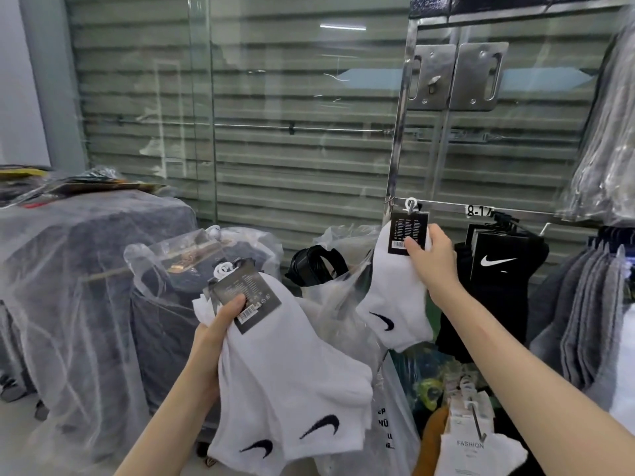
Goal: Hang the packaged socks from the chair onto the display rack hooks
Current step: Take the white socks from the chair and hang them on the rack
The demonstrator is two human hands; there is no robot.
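At the far right, the fingers [438,233] of the right hand [435,261] pinch the black card of a white sock pack [395,297] whose hook sits at the rack rail [446,207], while the left hand [220,317], nearer and left, grips a bundle of white socks [292,355].

Soft, even, fairly bright overhead light, with only faint shadows. High above the fingers [414,247] of the right hand [434,261], strip-light glare [343,27] on the glass [275,97]. Just below them, white socks [395,286] nearly washed out. Up and right, sheen on plastic wrap [598,166]. Rack post [395,149] above bowed by the wide lens.
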